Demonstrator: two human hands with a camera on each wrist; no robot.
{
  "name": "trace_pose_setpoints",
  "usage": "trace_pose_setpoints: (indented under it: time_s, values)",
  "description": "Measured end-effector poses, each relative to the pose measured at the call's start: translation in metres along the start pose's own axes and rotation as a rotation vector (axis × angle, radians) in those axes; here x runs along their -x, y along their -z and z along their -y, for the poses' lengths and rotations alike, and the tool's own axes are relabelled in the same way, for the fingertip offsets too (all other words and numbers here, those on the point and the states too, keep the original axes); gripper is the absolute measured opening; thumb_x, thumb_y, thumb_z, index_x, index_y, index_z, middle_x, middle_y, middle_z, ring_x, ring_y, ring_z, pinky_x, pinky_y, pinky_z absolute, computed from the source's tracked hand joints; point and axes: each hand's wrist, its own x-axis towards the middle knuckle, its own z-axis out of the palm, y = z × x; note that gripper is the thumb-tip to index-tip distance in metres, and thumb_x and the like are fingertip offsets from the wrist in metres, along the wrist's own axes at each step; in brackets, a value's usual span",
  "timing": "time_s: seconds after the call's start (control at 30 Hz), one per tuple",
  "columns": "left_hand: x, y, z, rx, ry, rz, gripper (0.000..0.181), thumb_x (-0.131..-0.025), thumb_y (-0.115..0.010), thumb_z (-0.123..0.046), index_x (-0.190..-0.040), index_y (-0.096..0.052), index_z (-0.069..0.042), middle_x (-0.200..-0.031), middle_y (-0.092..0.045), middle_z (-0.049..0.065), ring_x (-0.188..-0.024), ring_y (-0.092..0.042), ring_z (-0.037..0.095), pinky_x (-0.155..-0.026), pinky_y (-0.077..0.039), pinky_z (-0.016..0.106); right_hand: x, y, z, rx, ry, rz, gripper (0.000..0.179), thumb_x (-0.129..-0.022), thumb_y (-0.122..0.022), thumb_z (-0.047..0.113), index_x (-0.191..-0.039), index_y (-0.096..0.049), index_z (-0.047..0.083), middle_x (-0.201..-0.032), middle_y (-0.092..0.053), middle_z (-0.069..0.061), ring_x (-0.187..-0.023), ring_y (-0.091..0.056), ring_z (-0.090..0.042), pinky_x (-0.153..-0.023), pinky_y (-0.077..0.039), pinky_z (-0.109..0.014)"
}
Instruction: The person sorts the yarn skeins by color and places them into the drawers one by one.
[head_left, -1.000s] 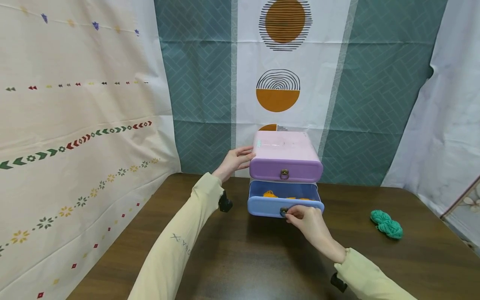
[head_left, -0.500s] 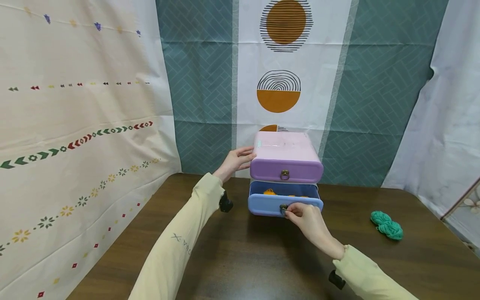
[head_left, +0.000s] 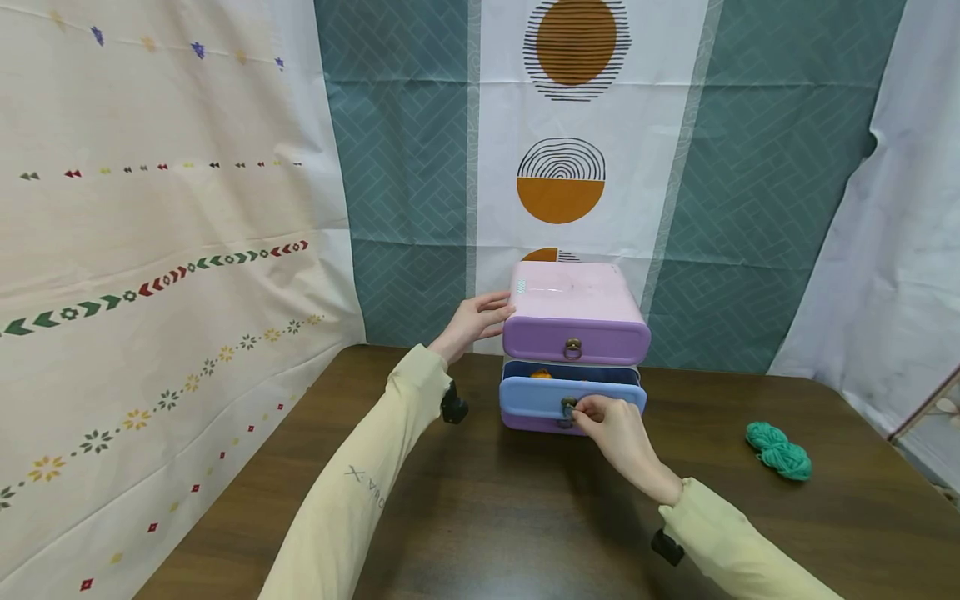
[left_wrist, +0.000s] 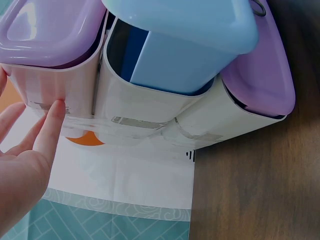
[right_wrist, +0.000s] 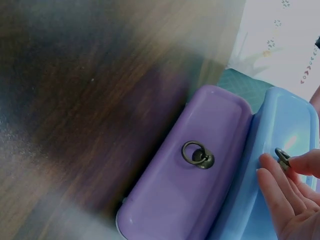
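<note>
A small chest of stacked drawers [head_left: 573, 292] stands on the table, with purple fronts above and below a blue drawer [head_left: 525, 395]. The blue drawer is partly pulled out, and a bit of orange yarn [head_left: 542, 374] shows inside. My right hand [head_left: 621, 437] pinches the ring pull [right_wrist: 282, 156] on the blue front between thumb and fingers. My left hand [head_left: 472, 323] rests its fingertips against the upper left side of the chest, fingers extended, as the left wrist view shows too. The lower purple drawer [right_wrist: 175, 185] is shut, its ring hanging free.
A green yarn skein [head_left: 780, 451] lies on the brown wooden table [head_left: 465, 525] to the right. Patterned cloths hang behind the table [head_left: 405, 167] and along its left side [head_left: 187, 333].
The blue drawer has slid inward, so less of its inside and the orange yarn shows. My right hand has moved forward with it; my left hand stays at the chest's side.
</note>
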Motion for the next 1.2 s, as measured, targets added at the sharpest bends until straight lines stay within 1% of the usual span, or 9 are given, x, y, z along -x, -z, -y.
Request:
trace_pose_setpoints:
  time_s: [0.37, 0.53, 0.77, 1.0, 1.2]
  values:
    - [0.000, 0.000, -0.001, 0.017, -0.005, -0.001, 0.046, -0.087, -0.063, -0.016, -0.130, -0.049, -0.006, -0.122, -0.050, 0.013, -0.102, -0.055, 0.021, -0.079, -0.049, 0.030, -0.009, -0.003, -0.005, -0.006, 0.000, -0.035, 0.006, -0.078, -0.067, 0.002, -0.073, -0.066, 0.005, -0.067, -0.063, 0.003, -0.060, -0.056, -0.009, -0.052, -0.046, -0.025]
    - [-0.001, 0.000, 0.001, 0.017, 0.001, 0.004, 0.046, -0.087, -0.063, -0.016, -0.130, -0.049, -0.006, -0.122, -0.050, 0.013, -0.103, -0.055, 0.021, -0.080, -0.049, 0.030, -0.012, -0.005, -0.008, -0.006, 0.011, -0.043, 0.006, -0.078, -0.067, 0.002, -0.073, -0.067, 0.003, -0.068, -0.064, 0.000, -0.062, -0.059, -0.011, -0.053, -0.047, -0.027]
    - [-0.001, -0.001, 0.002, 0.021, 0.000, 0.000, 0.046, -0.087, -0.063, -0.016, -0.130, -0.049, -0.006, -0.122, -0.050, 0.013, -0.103, -0.055, 0.021, -0.080, -0.049, 0.030, -0.015, -0.007, -0.011, 0.003, 0.019, -0.074, 0.005, -0.078, -0.068, 0.003, -0.073, -0.066, 0.004, -0.069, -0.064, -0.001, -0.063, -0.060, -0.013, -0.054, -0.049, -0.030]
    - [-0.001, -0.001, 0.003, 0.018, 0.000, -0.004, 0.046, -0.087, -0.064, -0.016, -0.130, -0.049, -0.006, -0.122, -0.051, 0.012, -0.103, -0.055, 0.020, -0.080, -0.049, 0.030, -0.017, -0.009, -0.013, -0.006, 0.007, -0.068, 0.006, -0.079, -0.068, 0.005, -0.074, -0.067, 0.002, -0.071, -0.065, -0.001, -0.064, -0.061, -0.013, -0.057, -0.050, -0.032]
    - [0.000, -0.002, 0.003, 0.027, -0.003, -0.013, 0.046, -0.086, -0.064, -0.016, -0.129, -0.050, -0.006, -0.121, -0.051, 0.013, -0.103, -0.055, 0.021, -0.080, -0.049, 0.030, -0.021, -0.011, -0.016, -0.012, -0.001, -0.080, 0.007, -0.079, -0.068, 0.005, -0.074, -0.066, 0.001, -0.071, -0.065, -0.003, -0.067, -0.063, -0.016, -0.060, -0.051, -0.035]
